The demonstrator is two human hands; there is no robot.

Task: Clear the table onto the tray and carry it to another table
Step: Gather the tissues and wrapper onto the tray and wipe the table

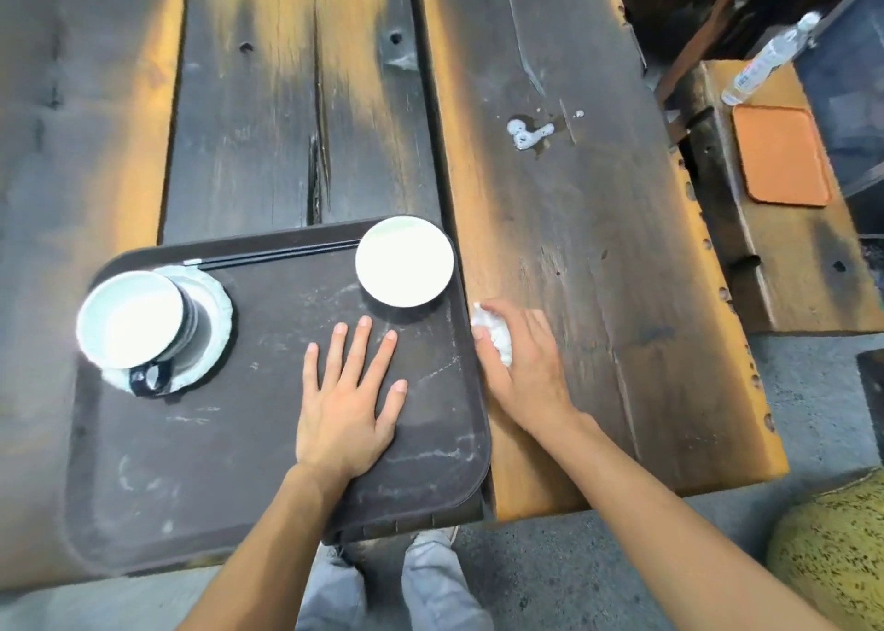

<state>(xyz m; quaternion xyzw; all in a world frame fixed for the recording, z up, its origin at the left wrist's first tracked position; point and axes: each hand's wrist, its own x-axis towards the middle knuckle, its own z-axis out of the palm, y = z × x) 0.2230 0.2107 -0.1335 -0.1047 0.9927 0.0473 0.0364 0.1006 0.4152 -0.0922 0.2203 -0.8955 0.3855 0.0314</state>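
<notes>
A dark brown tray (248,463) lies on the wooden table (564,257) near its front edge. On the tray's left stands a white cup (129,317) with a dark handle on a pale saucer (217,314). A white bowl (404,259) sits at the tray's far right corner, and black chopsticks (277,259) lie along the far rim. My left hand (351,401) rests flat on the tray with fingers spread. Just right of the tray, my right hand (524,367) is closed over a crumpled white napkin (495,336) on the table.
A small puddle of white foamy spill (526,132) lies farther back on the right plank. Beyond the table's right edge, a lower wooden bench holds an orange tray (782,154) and a clear plastic bottle (765,61). A yellow speckled object (832,558) is at bottom right.
</notes>
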